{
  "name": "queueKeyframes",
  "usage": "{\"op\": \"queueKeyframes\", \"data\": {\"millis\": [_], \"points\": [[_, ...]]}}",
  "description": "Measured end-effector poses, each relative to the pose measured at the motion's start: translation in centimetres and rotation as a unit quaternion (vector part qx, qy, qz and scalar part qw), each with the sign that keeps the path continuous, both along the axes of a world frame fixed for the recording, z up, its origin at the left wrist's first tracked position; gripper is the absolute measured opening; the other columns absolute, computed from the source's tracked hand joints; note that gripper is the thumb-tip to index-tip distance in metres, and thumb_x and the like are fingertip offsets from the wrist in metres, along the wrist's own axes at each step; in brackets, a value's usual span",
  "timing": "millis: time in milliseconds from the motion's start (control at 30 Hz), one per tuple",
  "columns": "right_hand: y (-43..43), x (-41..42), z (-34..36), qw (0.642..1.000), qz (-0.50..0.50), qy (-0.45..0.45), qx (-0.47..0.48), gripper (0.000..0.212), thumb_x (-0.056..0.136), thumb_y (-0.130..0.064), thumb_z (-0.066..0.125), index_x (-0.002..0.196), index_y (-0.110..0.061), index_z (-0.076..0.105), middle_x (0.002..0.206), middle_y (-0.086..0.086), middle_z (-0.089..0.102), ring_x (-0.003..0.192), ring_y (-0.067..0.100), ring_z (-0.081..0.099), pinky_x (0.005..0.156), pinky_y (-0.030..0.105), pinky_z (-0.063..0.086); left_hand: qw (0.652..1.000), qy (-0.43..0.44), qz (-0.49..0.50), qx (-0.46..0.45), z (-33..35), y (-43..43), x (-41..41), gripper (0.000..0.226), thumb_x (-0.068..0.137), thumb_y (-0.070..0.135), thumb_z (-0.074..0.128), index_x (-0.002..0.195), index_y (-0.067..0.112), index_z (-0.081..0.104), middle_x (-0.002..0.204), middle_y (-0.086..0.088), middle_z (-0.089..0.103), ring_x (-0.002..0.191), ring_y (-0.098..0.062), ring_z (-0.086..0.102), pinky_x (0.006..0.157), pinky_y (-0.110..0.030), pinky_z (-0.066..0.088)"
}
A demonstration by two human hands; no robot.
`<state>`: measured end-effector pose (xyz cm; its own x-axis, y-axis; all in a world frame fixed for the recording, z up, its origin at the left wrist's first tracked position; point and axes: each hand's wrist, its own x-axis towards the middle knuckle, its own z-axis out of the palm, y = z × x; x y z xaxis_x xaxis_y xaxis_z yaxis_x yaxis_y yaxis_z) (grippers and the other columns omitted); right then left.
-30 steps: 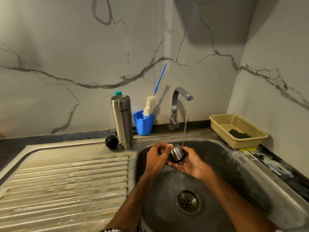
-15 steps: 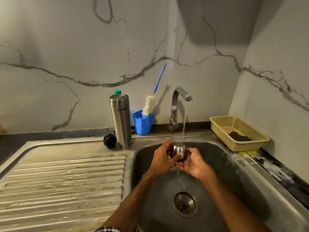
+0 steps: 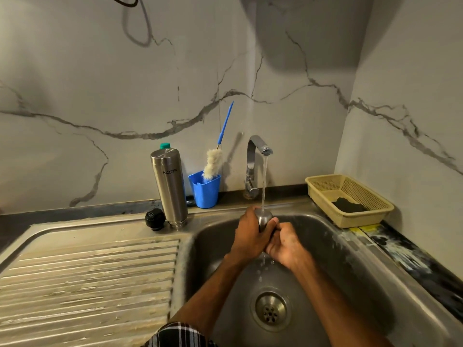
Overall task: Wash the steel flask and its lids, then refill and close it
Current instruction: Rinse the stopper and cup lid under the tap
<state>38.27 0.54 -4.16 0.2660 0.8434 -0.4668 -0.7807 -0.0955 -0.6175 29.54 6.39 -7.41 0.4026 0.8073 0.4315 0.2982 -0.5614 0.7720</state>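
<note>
**Step in hand: steel lid rinsed under the tap**

- Centre of frame: the left hand (image 3: 250, 234) is wrapped round the side of the steel lid (image 3: 264, 217). The right hand (image 3: 285, 242) has its fingers curled against the lid's lower end. The two hands touch.
- Water from the tap (image 3: 255, 156) lands on the lid's top and drips off below the hands toward the drain (image 3: 271, 310).
- The flask (image 3: 170, 186) stands left of centre on the sink's edge, its lettering upside down, so it is probably mouth down. The black cap (image 3: 155, 219) sits just beside it on the left.
- Judgement: lid washing is under way. Whether the flask and black cap have been washed cannot be told, and refilling and closing are not yet done.
- Next move calls for turning the lid so the stream reaches inside, with a firm hold because wet steel slips. It then needs setting down.
- Room: the ribbed drainboard (image 3: 87, 271) at lower left offers broad flat space. The sink (image 3: 350, 271) wall lies near the right hand.
- At the back, the blue cup (image 3: 205, 190) with its brush (image 3: 213, 162) crowds the flask. The basket (image 3: 348, 200) sits on the desk at the right.
</note>
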Motion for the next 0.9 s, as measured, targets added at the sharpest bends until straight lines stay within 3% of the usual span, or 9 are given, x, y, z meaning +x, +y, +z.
{"op": "queueKeyframes", "data": {"millis": [67, 133, 333, 433, 533, 633, 700, 800, 900], "points": [[-0.2, -0.2, 0.1, 1.0, 0.013, -0.001, 0.012, 0.039, 0.104, -0.023, 0.036, 0.116, -0.001, 0.065, 0.086, 0.018, 0.075, 0.091, 0.03, 0.068, 0.074, 0.041, 0.054, 1.0, 0.003, 0.026, -0.006, 0.0, 0.0, 0.0, 0.047, 0.092, 0.055, 0.063, 0.124, 0.024, 0.051, 0.108, 0.009, 0.065, 0.094, -0.006, 0.066, 0.086, -0.033, 0.058], [-0.3, -0.4, 0.1, 1.0, 0.023, 0.001, 0.022, 0.037, 0.103, -0.023, 0.039, 0.116, -0.001, 0.065, 0.095, 0.02, 0.075, 0.092, 0.031, 0.069, 0.076, 0.041, 0.054, 0.998, 0.004, 0.053, -0.028, 0.2, 0.1, 0.0, 0.045, 0.092, 0.054, 0.065, 0.123, 0.025, 0.051, 0.102, 0.014, 0.064, 0.091, -0.004, 0.066, 0.085, -0.03, 0.057], [0.2, -0.2, -0.3, 0.998, 0.026, -0.007, 0.055, 0.032, 0.102, -0.013, 0.044, 0.127, 0.001, 0.059, 0.113, 0.024, 0.07, 0.102, 0.032, 0.069, 0.082, 0.041, 0.056, 0.991, -0.072, 0.073, -0.087, 1.7, 1.1, 1.2, 0.008, 0.097, 0.028, 0.065, 0.101, 0.022, 0.064, 0.089, 0.011, 0.066, 0.082, -0.003, 0.064, 0.077, -0.022, 0.053], [0.6, -0.4, -0.5, 0.987, 0.005, -0.15, 0.053, 0.03, 0.1, -0.007, 0.051, 0.129, -0.004, 0.059, 0.117, 0.021, 0.068, 0.106, 0.032, 0.068, 0.084, 0.04, 0.059, 0.972, -0.096, 0.088, -0.196, 1.9, 2.1, 2.2, 0.02, 0.102, 0.026, 0.056, 0.111, 0.012, 0.066, 0.102, -0.003, 0.068, 0.091, -0.014, 0.064, 0.079, -0.027, 0.055], [1.1, 0.3, -0.9, 0.918, -0.036, -0.394, 0.021, 0.047, 0.09, 0.0, 0.065, 0.131, -0.019, 0.056, 0.124, 0.006, 0.063, 0.115, 0.023, 0.062, 0.09, 0.034, 0.055, 0.921, -0.129, 0.103, -0.352, 2.9, 2.3, 2.9, 0.034, 0.103, 0.035, 0.055, 0.121, 0.006, 0.056, 0.115, -0.014, 0.064, 0.1, -0.023, 0.064, 0.076, -0.027, 0.054], [1.0, 1.1, -1.6, 0.844, -0.022, -0.533, 0.048, 0.06, 0.078, -0.002, 0.078, 0.13, -0.024, 0.056, 0.126, -0.004, 0.062, 0.118, 0.015, 0.058, 0.099, 0.034, 0.051, 0.876, -0.166, 0.077, -0.446, 3.8, 1.8, 3.1, 0.03, 0.1, 0.039, 0.06, 0.105, 0.009, 0.056, 0.102, -0.013, 0.066, 0.09, -0.023, 0.066, 0.08, -0.034, 0.057], [0.9, 1.3, -1.7, 0.83, -0.022, -0.556, 0.041, 0.061, 0.076, -0.006, 0.08, 0.129, -0.025, 0.057, 0.123, -0.008, 0.062, 0.115, 0.011, 0.057, 0.098, 0.031, 0.05, 0.867, -0.179, 0.058, -0.461, 3.7, 1.7, 3.2, 0.023, 0.1, 0.038, 0.061, 0.095, 0.017, 0.055, 0.095, -0.011, 0.064, 0.086, -0.022, 0.065, 0.084, -0.035, 0.058], [1.2, 1.8, -1.8, 0.837, -0.025, -0.546, 0.013, 0.053, 0.08, -0.006, 0.078, 0.128, -0.021, 0.059, 0.118, -0.006, 0.063, 0.114, 0.013, 0.059, 0.097, 0.031, 0.051, 0.881, -0.182, 0.046, -0.435, 2.8, 1.5, 3.4, 0.022, 0.1, 0.038, 0.061, 0.108, 0.018, 0.057, 0.106, -0.012, 0.063, 0.103, -0.026, 0.065, 0.093, -0.04, 0.057], [0.9, 2.3, -1.6, 0.891, -0.011, -0.453, 0.022, 0.035, 0.088, -0.009, 0.071, 0.121, -0.017, 0.064, 0.109, 0.0, 0.071, 0.104, 0.017, 0.069, 0.087, 0.032, 0.059, 0.907, -0.194, 0.017, -0.372, 1.7, 1.7, 3.0, 0.03, 0.1, 0.039, 0.06, 0.12, 0.017, 0.062, 0.116, -0.012, 0.066, 0.106, -0.027, 0.066, 0.085, -0.038, 0.059]]}}
